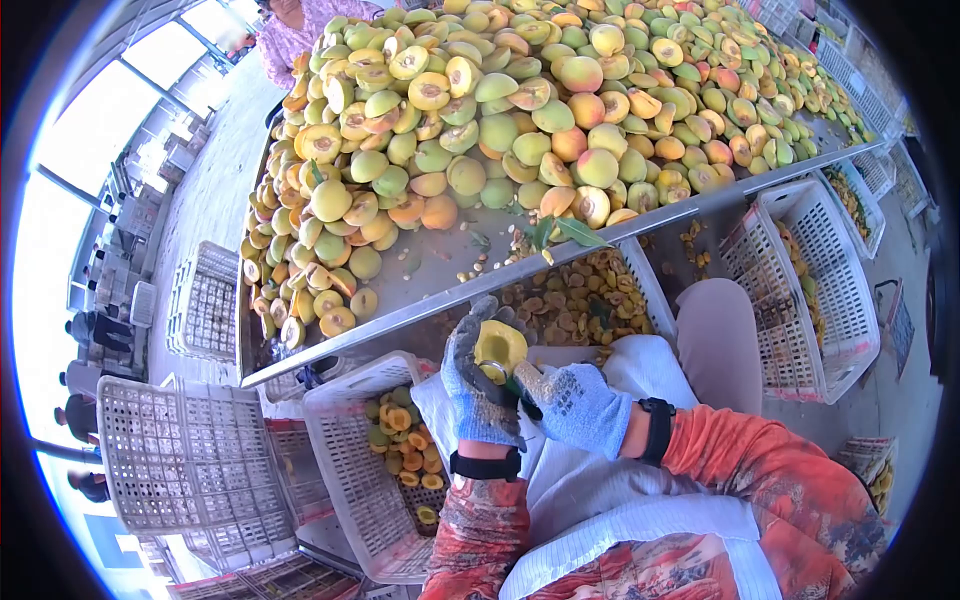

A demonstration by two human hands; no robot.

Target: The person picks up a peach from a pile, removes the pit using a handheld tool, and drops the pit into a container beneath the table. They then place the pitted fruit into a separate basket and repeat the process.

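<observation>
In my gloved left hand (478, 385), fingers wrapped round it, is a yellow peach half (500, 346) with its cut face turned up and a hollow at its lower edge. My gloved right hand (575, 405) is closed right beside the fruit. A bit of something dark and green shows at its fingertips, too small and covered to name. Both hands are above my lap, over a white apron (580, 490). Just beyond them, a heap of halved and whole peaches (480, 130) covers much of a metal table (440, 255).
A white crate (350, 480) with peach halves stands at my left. Under the table edge (560, 262) sits a crate of pits and scraps (590, 300). More crates (820, 290) stand at right, with stacked crates (190, 460) at left. Another person (300, 25) is across the table.
</observation>
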